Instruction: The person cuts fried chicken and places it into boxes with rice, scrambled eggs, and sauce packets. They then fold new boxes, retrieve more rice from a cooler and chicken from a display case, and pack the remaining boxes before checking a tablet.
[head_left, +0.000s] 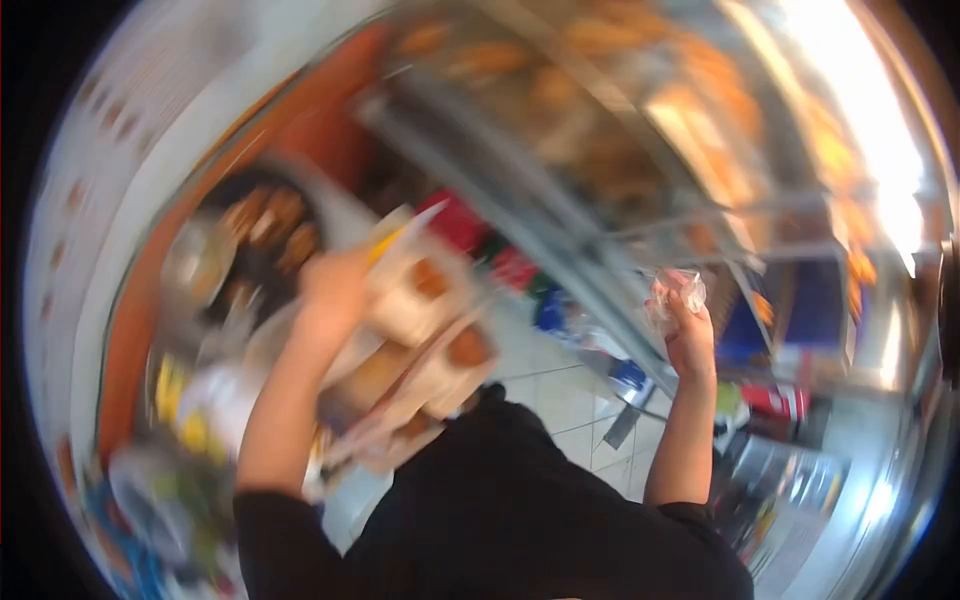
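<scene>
My left hand (335,288) is smeared by motion, over the left counter beside a cardboard box (425,385). A slim pointed tool (402,232), yellow near the fingers and pale at its tip, extends from this closed hand; its exact kind is too blurred to tell. Round browned food pieces (430,278) sit in pale wrappings in and around the box. Out to the right, my right hand (688,335) is raised with its fingers closed around a crumpled clear plastic bag (682,290), in front of a lit display case.
Glass-fronted shelves (690,150) with blurred golden baked goods fill the upper right. A dark round tray (265,235) of brown pieces stands at left, next to a clear container (200,260). White floor tiles (560,400) show between counter and case.
</scene>
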